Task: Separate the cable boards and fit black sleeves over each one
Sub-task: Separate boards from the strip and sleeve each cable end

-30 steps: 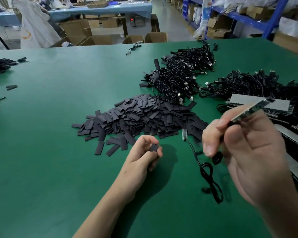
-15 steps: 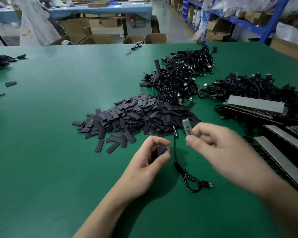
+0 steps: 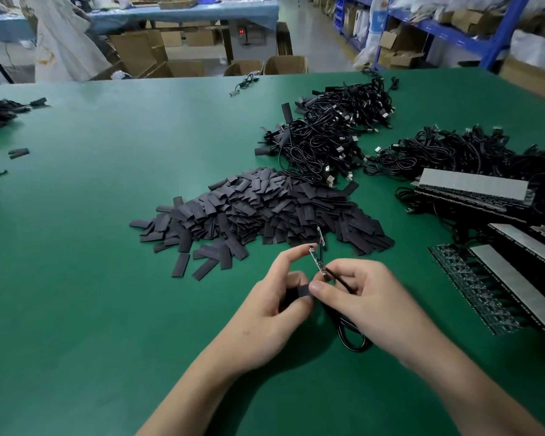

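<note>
Both hands are working just this side of the pile [image 3: 265, 209]: my left hand [image 3: 277, 305] is pinching a sleeve [image 3: 301, 293] — light, soft, I'm judging — while my right hand [image 3: 368, 297] is pinching the board [image 3: 316, 262] at its wired end. I'm treating it as thin, stiff, fragile, gripping edges only.

The green desk [image 3: 107, 309] carries a heap of black sleeves [image 3: 265, 209] at its middle. Just behind the heap sits a tangle of black cables [image 3: 331, 133], with a second tangle [image 3: 472, 149] nearer the right edge. Along the right edge lie board panels [image 3: 472, 187], and a lone cable [image 3: 246, 83] lies by the far edge.
</note>
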A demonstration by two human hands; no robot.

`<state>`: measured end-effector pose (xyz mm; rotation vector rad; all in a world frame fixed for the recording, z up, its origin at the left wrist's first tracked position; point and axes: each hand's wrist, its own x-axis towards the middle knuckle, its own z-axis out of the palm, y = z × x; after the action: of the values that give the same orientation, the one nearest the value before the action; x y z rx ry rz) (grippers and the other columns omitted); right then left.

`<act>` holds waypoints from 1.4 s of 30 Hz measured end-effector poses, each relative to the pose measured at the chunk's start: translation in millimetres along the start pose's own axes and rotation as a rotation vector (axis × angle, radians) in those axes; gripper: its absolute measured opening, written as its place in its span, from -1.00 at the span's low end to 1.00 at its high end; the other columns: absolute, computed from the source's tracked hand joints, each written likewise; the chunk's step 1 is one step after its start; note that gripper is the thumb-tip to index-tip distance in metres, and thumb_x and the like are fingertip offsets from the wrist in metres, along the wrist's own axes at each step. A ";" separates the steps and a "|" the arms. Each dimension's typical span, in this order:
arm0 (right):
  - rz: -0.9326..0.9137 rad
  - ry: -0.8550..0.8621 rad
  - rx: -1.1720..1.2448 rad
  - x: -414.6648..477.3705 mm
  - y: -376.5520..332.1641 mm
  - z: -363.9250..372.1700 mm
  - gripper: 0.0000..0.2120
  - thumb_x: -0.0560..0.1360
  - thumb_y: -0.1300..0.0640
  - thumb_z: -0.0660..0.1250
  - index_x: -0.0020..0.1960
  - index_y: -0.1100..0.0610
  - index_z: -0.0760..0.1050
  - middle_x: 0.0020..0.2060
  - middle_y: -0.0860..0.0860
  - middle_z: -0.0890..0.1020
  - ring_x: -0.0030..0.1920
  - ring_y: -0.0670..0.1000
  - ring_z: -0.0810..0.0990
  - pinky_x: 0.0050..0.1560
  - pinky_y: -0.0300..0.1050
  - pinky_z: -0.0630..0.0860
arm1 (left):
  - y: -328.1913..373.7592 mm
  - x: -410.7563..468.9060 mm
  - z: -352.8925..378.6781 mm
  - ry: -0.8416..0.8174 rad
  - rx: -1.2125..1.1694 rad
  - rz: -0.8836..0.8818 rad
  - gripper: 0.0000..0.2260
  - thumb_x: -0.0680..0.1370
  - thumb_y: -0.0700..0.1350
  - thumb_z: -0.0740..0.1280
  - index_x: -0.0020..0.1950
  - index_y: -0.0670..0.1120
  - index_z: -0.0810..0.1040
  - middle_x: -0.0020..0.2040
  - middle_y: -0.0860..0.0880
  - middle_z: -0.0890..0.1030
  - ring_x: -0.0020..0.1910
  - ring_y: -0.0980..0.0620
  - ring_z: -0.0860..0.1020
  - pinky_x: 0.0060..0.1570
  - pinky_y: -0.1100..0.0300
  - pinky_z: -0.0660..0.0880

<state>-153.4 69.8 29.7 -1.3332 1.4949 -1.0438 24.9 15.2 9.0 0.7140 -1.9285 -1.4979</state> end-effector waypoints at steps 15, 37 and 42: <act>-0.029 0.046 0.104 -0.8 10.1 -2.8 -0.79 0.51 -0.12 0.40 -0.08 0.02 0.65 -0.47 -0.18 0.51 -0.50 -0.24 0.37 -0.46 -0.44 0.28 | 0.5 6.1 -9.2 0.332 0.517 0.322 -0.82 0.49 0.03 0.54 0.06 0.03 0.74 -0.06 0.18 0.69 -0.07 0.16 0.66 -0.05 0.27 0.54; -0.177 -0.068 -0.141 -13.0 -4.8 -21.3 -0.60 0.52 -0.22 0.21 -0.28 0.08 0.33 -0.44 -0.13 0.27 -0.41 -0.11 0.22 -0.37 -0.11 0.17 | 1.5 7.9 -11.8 0.312 0.119 0.191 -0.87 0.44 0.01 0.50 -0.01 0.12 0.73 -0.06 0.12 0.73 -0.04 0.07 0.67 -0.04 0.30 0.53; -0.162 -0.105 -0.126 -12.5 -3.2 -21.9 -0.62 0.52 -0.22 0.23 -0.31 0.03 0.33 -0.44 -0.14 0.27 -0.40 -0.09 0.22 -0.36 -0.07 0.17 | 1.9 7.3 -12.4 0.292 0.138 0.195 -0.86 0.43 0.01 0.50 -0.02 0.08 0.73 -0.07 0.11 0.72 -0.07 0.07 0.67 -0.03 0.32 0.52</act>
<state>-172.6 82.9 39.9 -1.5958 1.4119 -0.9766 28.8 2.2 14.1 0.7362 -1.8301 -1.0865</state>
